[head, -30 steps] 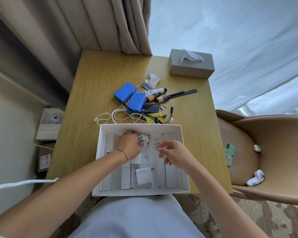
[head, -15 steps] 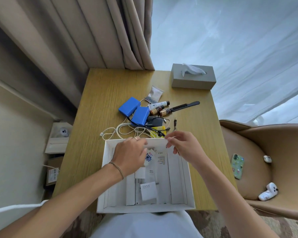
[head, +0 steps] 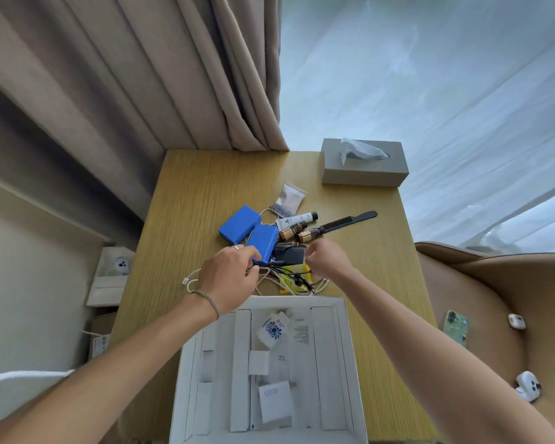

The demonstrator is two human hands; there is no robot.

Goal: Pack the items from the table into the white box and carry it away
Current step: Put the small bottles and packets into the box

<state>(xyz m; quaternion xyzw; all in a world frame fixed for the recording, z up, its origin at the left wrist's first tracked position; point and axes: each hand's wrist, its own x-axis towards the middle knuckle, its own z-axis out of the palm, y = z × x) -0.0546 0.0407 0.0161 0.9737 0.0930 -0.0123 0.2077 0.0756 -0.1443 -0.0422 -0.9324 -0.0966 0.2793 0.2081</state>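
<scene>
The open white box [head: 350,363] sits at the table's near edge. It holds a small white pouch with a blue pattern [head: 273,330] and a white "120W" block [head: 274,405]. Beyond it lies a pile: two blue boxes [head: 239,224], a black item [head: 289,256], a yellow packet [head: 293,274], tangled white cables [head: 189,282], a tube [head: 295,219], brown bottles [head: 308,235], a black comb [head: 350,221] and a sachet [head: 290,198]. My left hand [head: 228,277] reaches over the cables, its fingertips at the nearer blue box. My right hand [head: 326,259] hovers curled over the black item, fingertips hidden.
A grey tissue box [head: 364,169] stands at the table's far right corner. A tan armchair [head: 494,315] on the right carries a phone [head: 455,326] and small white gadgets. Curtains hang behind the wooden table [head: 189,203]. Paper bags stand on the floor at left.
Both hands have left the white box and moved forward onto the pile of items. The white pouch with the blue pattern now lies free in the box.
</scene>
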